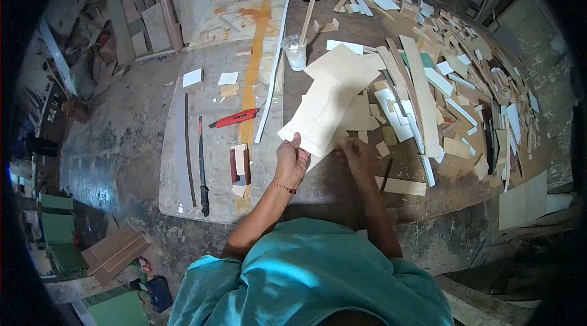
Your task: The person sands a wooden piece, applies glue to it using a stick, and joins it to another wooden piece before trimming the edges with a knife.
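My left hand (292, 160) is closed on the lower end of a pale T-shaped wooden piece (317, 112), thumb on top. The piece is held tilted over the table, its wide end pointing away from me. Just right of its lower end is my right hand (357, 156), dim and slightly blurred, with fingers curled in. Whether anything is between those fingers is hidden. Beyond the wooden piece stands a clear plastic cup (295, 54) of white material with a wooden stick (307, 17) in it. A red utility knife (234, 118) lies to the left.
Wood offcuts (455, 69) crowd the table's right side, with long strips (422, 100) among them. On the left lie a dark slim tool (202, 167), a reddish-brown block (239, 164) and a grey strip (188, 149). A long white edging strip (274, 63) crosses the table. Boards (131, 26) lean beyond it.
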The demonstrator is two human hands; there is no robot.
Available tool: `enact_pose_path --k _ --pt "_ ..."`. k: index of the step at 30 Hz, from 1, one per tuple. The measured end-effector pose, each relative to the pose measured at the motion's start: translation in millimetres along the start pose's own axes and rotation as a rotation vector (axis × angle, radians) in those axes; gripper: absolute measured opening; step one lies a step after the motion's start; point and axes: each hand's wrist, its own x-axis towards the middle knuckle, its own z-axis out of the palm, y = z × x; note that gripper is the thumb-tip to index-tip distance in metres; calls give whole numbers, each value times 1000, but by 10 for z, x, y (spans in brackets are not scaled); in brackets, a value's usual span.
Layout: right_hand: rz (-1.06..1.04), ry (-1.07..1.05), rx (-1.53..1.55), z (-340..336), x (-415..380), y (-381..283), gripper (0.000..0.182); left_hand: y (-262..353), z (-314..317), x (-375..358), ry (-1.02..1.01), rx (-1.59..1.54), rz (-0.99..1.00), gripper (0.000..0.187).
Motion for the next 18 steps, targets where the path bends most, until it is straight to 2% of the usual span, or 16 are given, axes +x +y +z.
enact_pose_path --k 3,6,8,9,12,15,18 --pt "20 -68 127 162 -25 57 21 -44 66 -167 -51 -31 -3 22" --pt "16 -28 23 200 33 199 17 -66 -17 -240 -97 10 13 24" --pt "-101 -12 -36 183 129 424 13 -78 -181 -217 -137 135 -28 24" --pt "-160 -4 -65 178 135 400 11 -60 -227 -240 -157 197 -48 24" --pt "-144 -4 -121 86 83 311 9 -34 -366 -359 -109 338 -17 25" --pt "-155 38 -107 76 50 301 11 -67 -425 -426 -36 383 179 25" --pt "-202 67 -143 90 14 244 17 -46 -403 -514 44 532 274 31"
